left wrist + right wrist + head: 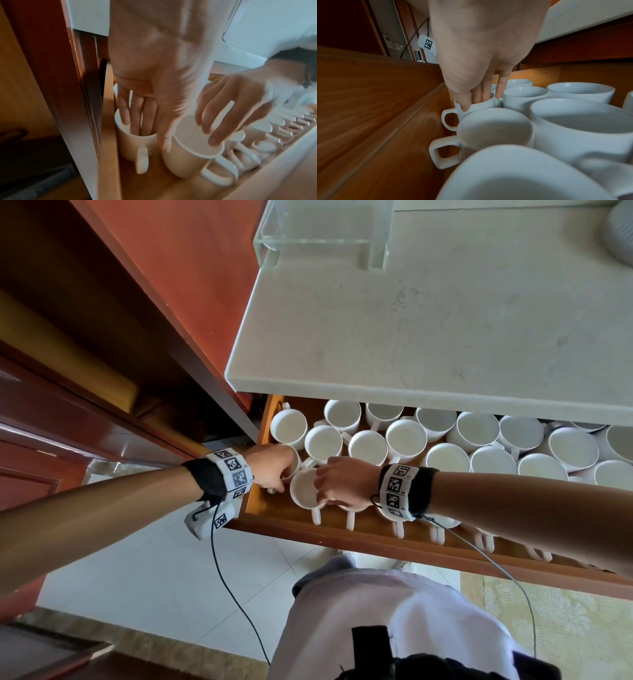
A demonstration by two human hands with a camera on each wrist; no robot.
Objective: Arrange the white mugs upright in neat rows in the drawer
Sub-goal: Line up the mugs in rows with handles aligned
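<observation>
An open wooden drawer (329,534) holds several upright white mugs (407,436). My left hand (274,470) is at the drawer's front left corner. Its fingers (137,121) reach inside the corner mug (130,146) and its thumb lies outside, pinching the wall. My right hand (329,484) pinches the rim of the neighbouring mug (303,491), which stands upright with its handle toward the drawer front. In the right wrist view, the right hand (473,103) has its fingers inside that mug (481,106) and its thumb outside. My right forearm hides part of the front row.
A pale stone countertop (428,320) overhangs the back of the drawer, with a clear glass stand (325,231) on it. A red-brown cabinet (164,285) stands just left of the drawer. Front-row mug handles (397,529) point at the drawer's front wall. White tile floor lies below.
</observation>
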